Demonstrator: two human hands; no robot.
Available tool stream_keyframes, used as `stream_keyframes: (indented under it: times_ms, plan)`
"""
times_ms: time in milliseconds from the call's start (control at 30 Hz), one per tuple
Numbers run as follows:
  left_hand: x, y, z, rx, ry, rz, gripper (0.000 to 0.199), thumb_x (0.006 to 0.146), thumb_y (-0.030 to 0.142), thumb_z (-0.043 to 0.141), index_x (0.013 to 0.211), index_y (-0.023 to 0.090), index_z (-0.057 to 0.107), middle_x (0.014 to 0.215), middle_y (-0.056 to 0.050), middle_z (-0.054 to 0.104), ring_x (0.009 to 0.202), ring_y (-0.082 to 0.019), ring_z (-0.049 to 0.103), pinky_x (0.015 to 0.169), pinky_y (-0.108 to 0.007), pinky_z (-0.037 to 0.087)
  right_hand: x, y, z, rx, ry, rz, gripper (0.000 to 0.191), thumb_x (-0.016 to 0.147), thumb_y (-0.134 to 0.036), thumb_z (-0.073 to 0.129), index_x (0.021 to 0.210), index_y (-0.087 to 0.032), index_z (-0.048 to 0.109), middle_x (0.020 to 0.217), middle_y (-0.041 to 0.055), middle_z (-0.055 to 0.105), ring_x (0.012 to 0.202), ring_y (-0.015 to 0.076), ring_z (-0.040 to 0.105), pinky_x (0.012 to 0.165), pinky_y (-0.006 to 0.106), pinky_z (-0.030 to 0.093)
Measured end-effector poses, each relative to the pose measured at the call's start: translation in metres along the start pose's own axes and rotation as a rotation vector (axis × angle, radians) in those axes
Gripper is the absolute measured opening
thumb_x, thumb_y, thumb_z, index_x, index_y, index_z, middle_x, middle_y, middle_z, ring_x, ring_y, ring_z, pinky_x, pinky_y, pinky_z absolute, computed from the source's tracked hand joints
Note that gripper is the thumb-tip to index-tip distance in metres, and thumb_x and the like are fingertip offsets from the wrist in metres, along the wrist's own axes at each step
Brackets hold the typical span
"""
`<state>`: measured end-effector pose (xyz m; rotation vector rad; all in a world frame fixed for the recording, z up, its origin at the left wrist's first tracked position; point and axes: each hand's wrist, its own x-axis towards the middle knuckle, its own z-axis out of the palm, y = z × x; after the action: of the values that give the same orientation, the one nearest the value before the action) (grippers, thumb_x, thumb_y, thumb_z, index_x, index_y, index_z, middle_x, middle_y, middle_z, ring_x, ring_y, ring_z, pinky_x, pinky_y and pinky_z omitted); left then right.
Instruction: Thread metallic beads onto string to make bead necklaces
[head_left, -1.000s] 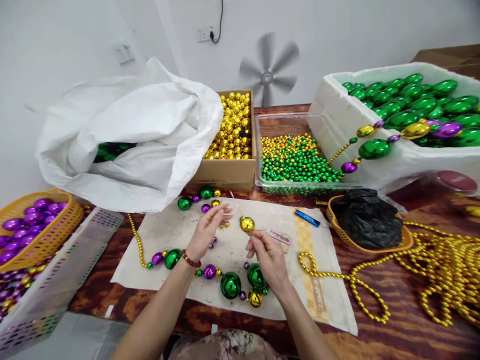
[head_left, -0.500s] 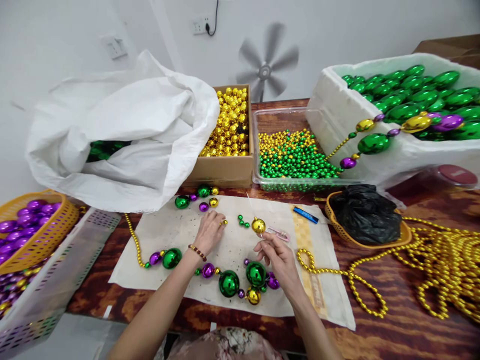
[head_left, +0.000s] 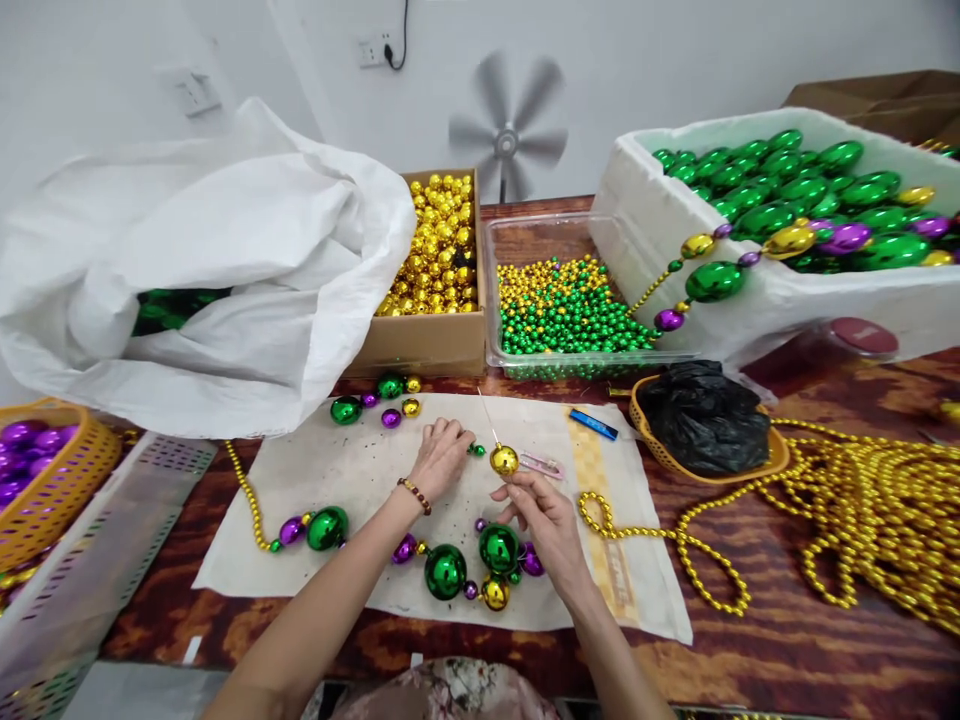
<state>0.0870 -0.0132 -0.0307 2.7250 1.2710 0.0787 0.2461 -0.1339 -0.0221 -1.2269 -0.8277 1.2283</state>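
Observation:
My right hand (head_left: 541, 508) pinches a long thin needle (head_left: 489, 418) that points up and away from me. A round gold bead (head_left: 504, 459) is on the needle just above my fingertips. The fingers of my left hand (head_left: 442, 458) are drawn together at a few small green beads (head_left: 478, 450) on the cloth, partly covering them. A strand of large beads curves across the cloth below my hands, with a big green ball (head_left: 445, 572), another green ball (head_left: 498, 548), a gold ball (head_left: 495, 592) and purple ones (head_left: 404, 548) between.
Loose beads (head_left: 391, 418) lie at the back of the pale cloth (head_left: 247, 560). A blue cutter (head_left: 593, 424) and pink safety pin (head_left: 541, 464) lie right. Behind stand a cardboard box (head_left: 420, 345), clear tray (head_left: 491, 290) and foam box (head_left: 637, 190). Gold bead chain (head_left: 862, 520) is heaped right.
My left hand has moved right to the small green beads, which its fingertips now partly cover. My right hand still holds the needle and gold bead. The view has shifted slightly to the right.

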Motion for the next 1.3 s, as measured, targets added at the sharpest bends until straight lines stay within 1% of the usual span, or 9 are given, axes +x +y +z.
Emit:
stream_keyframes:
  times_ms: [200, 300, 367, 533, 600, 667, 767, 933, 1300]
  plan:
    - [-0.005, -0.006, 0.003, -0.047, 0.027, 0.0, 0.015, 0.093, 0.022, 0.053, 0.103, 0.02, 0.065, 0.103, -0.01, 0.063, 0.1, -0.028, 0.048, 0.082, -0.042, 0.034, 0.0, 0.003, 0.0, -0.019, -0.004, 0.004, 0.033, 0.085, -0.049, 0.066, 0.09, -0.016, 0.063, 0.08, 0.0074, 0.075, 0.052, 0.0143, 0.067, 0.047, 0.022, 0.044]
    - [-0.007, -0.009, 0.003, -0.213, 0.057, -0.058, 0.015, 0.09, 0.02, 0.056, 0.099, 0.02, 0.067, 0.102, -0.01, 0.065, 0.102, -0.028, 0.05, 0.086, -0.044, 0.036, 0.001, 0.004, 0.001, -0.023, -0.002, 0.004, 0.033, 0.085, -0.049, 0.065, 0.09, -0.016, 0.063, 0.081, 0.008, 0.075, 0.051, 0.0146, 0.067, 0.046, 0.021, 0.044]
    - [-0.009, -0.011, 0.001, -0.497, 0.116, -0.144, 0.012, 0.087, 0.021, 0.06, 0.095, 0.02, 0.069, 0.1, -0.009, 0.067, 0.1, -0.027, 0.054, 0.089, -0.043, 0.038, 0.001, 0.005, 0.0, -0.043, -0.002, -0.002, 0.032, 0.086, -0.049, 0.064, 0.09, -0.016, 0.063, 0.079, 0.0076, 0.075, 0.052, 0.015, 0.067, 0.046, 0.021, 0.045]
    - [-0.014, -0.015, -0.018, -1.587, 0.233, -0.435, 0.024, 0.079, 0.031, 0.072, 0.1, 0.019, 0.069, 0.095, -0.005, 0.072, 0.083, -0.018, 0.066, 0.081, -0.033, 0.048, -0.001, 0.01, -0.002, -0.161, -0.042, -0.069, 0.029, 0.091, -0.044, 0.058, 0.091, -0.016, 0.067, 0.072, 0.0043, 0.072, 0.054, 0.0148, 0.067, 0.053, 0.023, 0.05]
    - [-0.018, -0.015, -0.03, -1.85, 0.254, -0.468, 0.028, 0.077, 0.031, 0.076, 0.101, 0.018, 0.069, 0.095, -0.005, 0.073, 0.082, -0.016, 0.068, 0.082, -0.031, 0.05, -0.002, 0.011, -0.003, -0.197, -0.07, -0.106, 0.027, 0.093, -0.041, 0.056, 0.091, -0.017, 0.068, 0.069, 0.003, 0.071, 0.055, 0.0145, 0.066, 0.055, 0.023, 0.052]
    - [-0.022, -0.014, -0.041, -2.002, 0.264, -0.472, 0.027, 0.077, 0.028, 0.078, 0.1, 0.015, 0.071, 0.093, -0.006, 0.073, 0.083, -0.016, 0.069, 0.083, -0.03, 0.051, -0.002, 0.011, -0.002, -0.224, -0.091, -0.135, 0.026, 0.094, -0.039, 0.054, 0.092, -0.017, 0.068, 0.067, 0.0019, 0.07, 0.055, 0.0142, 0.066, 0.055, 0.023, 0.052]
    - [-0.025, -0.014, -0.049, -2.142, 0.287, -0.492, 0.027, 0.079, 0.024, 0.077, 0.103, 0.012, 0.071, 0.091, -0.007, 0.074, 0.082, -0.015, 0.07, 0.082, -0.029, 0.054, -0.003, 0.009, -0.001, -0.245, -0.109, -0.165, 0.024, 0.095, -0.037, 0.054, 0.093, -0.018, 0.068, 0.064, 0.0007, 0.068, 0.053, 0.0137, 0.065, 0.053, 0.022, 0.052]
    - [-0.026, -0.015, -0.049, -2.256, 0.327, -0.555, 0.017, 0.081, 0.019, 0.074, 0.096, 0.012, 0.071, 0.087, -0.007, 0.074, 0.08, -0.016, 0.071, 0.079, -0.03, 0.056, -0.006, 0.007, 0.001, -0.277, -0.129, -0.188, 0.023, 0.095, -0.035, 0.053, 0.095, -0.017, 0.068, 0.063, 0.0001, 0.067, 0.05, 0.0133, 0.064, 0.05, 0.021, 0.051]
    - [-0.028, -0.011, -0.053, -2.181, 0.376, -0.55, 0.025, 0.072, 0.022, 0.082, 0.093, 0.017, 0.069, 0.087, -0.002, 0.072, 0.075, -0.015, 0.071, 0.08, -0.033, 0.056, -0.007, 0.006, 0.001, -0.349, -0.145, -0.17, 0.026, 0.096, -0.038, 0.05, 0.094, -0.018, 0.067, 0.063, 0.0004, 0.067, 0.05, 0.0138, 0.064, 0.05, 0.022, 0.051]
